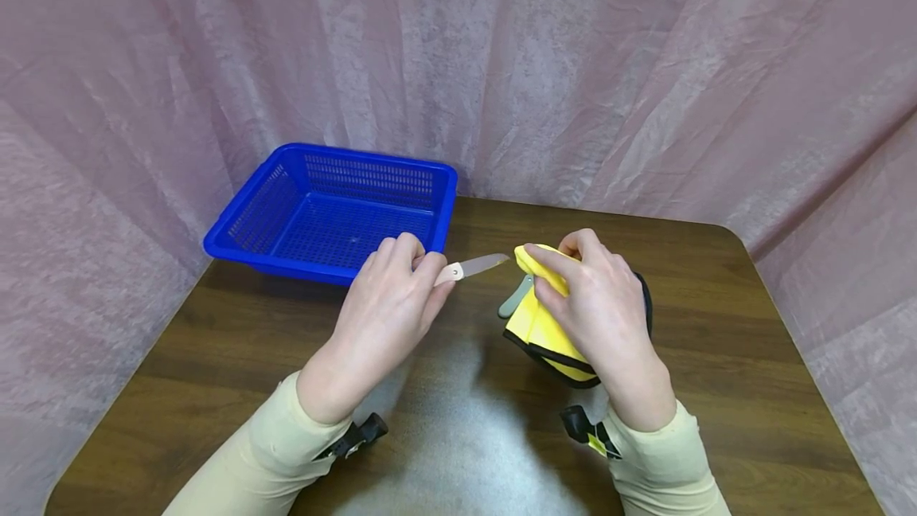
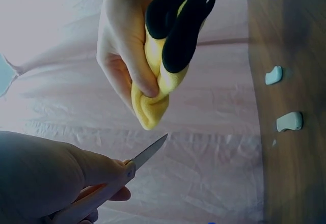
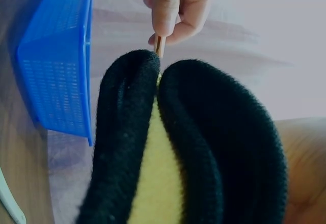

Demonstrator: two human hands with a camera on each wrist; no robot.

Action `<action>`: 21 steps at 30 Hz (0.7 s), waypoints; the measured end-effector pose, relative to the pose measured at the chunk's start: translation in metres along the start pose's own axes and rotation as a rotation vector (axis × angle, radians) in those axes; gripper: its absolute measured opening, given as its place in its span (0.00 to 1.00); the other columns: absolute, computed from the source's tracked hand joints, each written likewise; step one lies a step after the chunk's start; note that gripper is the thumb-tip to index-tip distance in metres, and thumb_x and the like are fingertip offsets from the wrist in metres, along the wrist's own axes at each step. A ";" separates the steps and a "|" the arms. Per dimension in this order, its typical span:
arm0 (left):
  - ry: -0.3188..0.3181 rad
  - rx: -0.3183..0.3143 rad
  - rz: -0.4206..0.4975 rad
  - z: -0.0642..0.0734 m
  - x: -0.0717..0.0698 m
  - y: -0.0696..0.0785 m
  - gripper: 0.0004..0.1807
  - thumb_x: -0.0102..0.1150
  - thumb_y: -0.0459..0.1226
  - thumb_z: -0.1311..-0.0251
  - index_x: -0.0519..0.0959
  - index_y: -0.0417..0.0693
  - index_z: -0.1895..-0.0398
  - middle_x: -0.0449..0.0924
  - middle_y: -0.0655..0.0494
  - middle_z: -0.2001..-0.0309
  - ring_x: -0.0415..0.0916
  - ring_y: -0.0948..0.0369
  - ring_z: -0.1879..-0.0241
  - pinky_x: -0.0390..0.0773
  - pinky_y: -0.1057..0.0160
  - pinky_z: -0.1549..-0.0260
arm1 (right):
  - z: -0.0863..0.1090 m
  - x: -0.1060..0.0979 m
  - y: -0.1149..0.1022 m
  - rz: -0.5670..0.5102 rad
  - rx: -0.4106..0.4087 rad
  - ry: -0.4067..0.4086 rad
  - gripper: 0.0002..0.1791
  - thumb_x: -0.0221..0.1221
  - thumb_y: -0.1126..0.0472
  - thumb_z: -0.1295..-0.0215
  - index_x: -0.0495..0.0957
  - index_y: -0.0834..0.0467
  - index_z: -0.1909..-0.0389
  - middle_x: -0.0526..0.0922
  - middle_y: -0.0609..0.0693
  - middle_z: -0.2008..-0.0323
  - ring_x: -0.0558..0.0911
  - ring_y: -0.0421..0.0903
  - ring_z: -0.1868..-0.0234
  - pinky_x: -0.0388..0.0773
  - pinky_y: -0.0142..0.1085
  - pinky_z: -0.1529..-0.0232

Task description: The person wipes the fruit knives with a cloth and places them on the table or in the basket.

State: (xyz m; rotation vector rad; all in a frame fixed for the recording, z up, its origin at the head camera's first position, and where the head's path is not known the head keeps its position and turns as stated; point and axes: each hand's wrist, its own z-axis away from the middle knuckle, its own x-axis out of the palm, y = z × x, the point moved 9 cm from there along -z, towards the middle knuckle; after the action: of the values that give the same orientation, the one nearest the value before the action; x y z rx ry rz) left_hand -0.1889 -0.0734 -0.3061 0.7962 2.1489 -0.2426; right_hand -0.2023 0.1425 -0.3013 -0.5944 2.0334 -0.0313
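- Left hand (image 1: 387, 293) grips a knife (image 1: 466, 267): cream handle, silver blade, possibly smeared near its tip.
- Right hand (image 1: 598, 301) pinches a bunched yellow cloth (image 1: 543, 331), black-edged.

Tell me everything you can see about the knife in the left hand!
The knife has a pale handle with a small rivet and a smooth, metal-looking blade, open, with a yellowish-brown mark near its pointed tip. The left hand grips the handle, holding the knife above the table. The tip points toward the yellow cloth without touching it.
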 end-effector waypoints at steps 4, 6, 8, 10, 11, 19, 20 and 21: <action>-0.010 -0.007 0.012 0.000 0.003 -0.003 0.11 0.72 0.39 0.26 0.81 0.40 0.57 0.73 0.46 0.62 0.72 0.45 0.66 0.75 0.49 0.67 | -0.001 0.000 -0.001 -0.010 -0.007 0.001 0.24 0.70 0.64 0.33 0.91 0.42 0.38 0.80 0.54 0.51 0.76 0.60 0.69 0.75 0.55 0.69; -0.017 -0.012 0.010 0.000 0.005 -0.006 0.11 0.72 0.39 0.26 0.81 0.40 0.57 0.73 0.46 0.62 0.72 0.45 0.66 0.75 0.49 0.67 | -0.001 -0.001 -0.001 -0.011 -0.009 0.006 0.24 0.69 0.64 0.34 0.91 0.42 0.38 0.81 0.54 0.51 0.77 0.60 0.68 0.75 0.55 0.69; -0.022 -0.016 -0.002 -0.001 0.005 -0.008 0.11 0.72 0.39 0.26 0.81 0.40 0.56 0.73 0.46 0.62 0.72 0.45 0.66 0.74 0.49 0.67 | -0.001 -0.002 -0.002 -0.015 -0.009 0.009 0.25 0.69 0.64 0.34 0.91 0.42 0.39 0.81 0.54 0.51 0.77 0.61 0.68 0.75 0.55 0.69; -0.022 -0.016 -0.024 -0.002 0.005 -0.010 0.12 0.73 0.40 0.26 0.81 0.40 0.57 0.74 0.46 0.62 0.72 0.45 0.66 0.73 0.48 0.68 | -0.001 -0.002 -0.002 -0.020 -0.009 0.009 0.25 0.69 0.65 0.34 0.91 0.41 0.39 0.81 0.53 0.51 0.77 0.61 0.68 0.75 0.55 0.69; -0.021 -0.015 -0.037 -0.002 0.005 -0.010 0.12 0.73 0.40 0.26 0.81 0.41 0.58 0.74 0.46 0.62 0.72 0.45 0.66 0.73 0.48 0.69 | -0.001 -0.002 -0.003 -0.023 -0.009 0.007 0.25 0.69 0.65 0.34 0.91 0.41 0.39 0.81 0.53 0.51 0.77 0.60 0.68 0.75 0.55 0.69; -0.020 0.019 -0.086 0.000 0.006 -0.019 0.13 0.74 0.40 0.28 0.81 0.41 0.62 0.75 0.46 0.62 0.72 0.45 0.67 0.72 0.50 0.71 | 0.000 0.003 -0.007 -0.026 -0.019 -0.025 0.25 0.71 0.63 0.35 0.91 0.42 0.38 0.81 0.52 0.51 0.77 0.60 0.68 0.76 0.55 0.67; -0.022 0.015 -0.084 -0.001 0.006 -0.020 0.13 0.74 0.40 0.28 0.81 0.41 0.62 0.75 0.45 0.62 0.72 0.45 0.66 0.72 0.49 0.70 | 0.000 0.004 -0.007 -0.027 -0.018 -0.030 0.25 0.71 0.63 0.35 0.91 0.42 0.38 0.81 0.52 0.51 0.77 0.60 0.68 0.76 0.54 0.67; -0.023 0.013 -0.083 -0.001 0.006 -0.023 0.13 0.74 0.40 0.28 0.81 0.41 0.61 0.75 0.45 0.62 0.72 0.45 0.66 0.72 0.49 0.70 | 0.001 0.004 -0.007 -0.028 -0.018 -0.036 0.25 0.72 0.63 0.35 0.91 0.42 0.38 0.81 0.52 0.50 0.77 0.60 0.68 0.77 0.54 0.66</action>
State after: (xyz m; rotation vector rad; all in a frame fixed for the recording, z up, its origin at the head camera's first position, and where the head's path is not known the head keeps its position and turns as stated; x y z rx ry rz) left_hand -0.2062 -0.0878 -0.3123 0.7094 2.1630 -0.3068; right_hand -0.2006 0.1348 -0.3033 -0.6304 1.9919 -0.0187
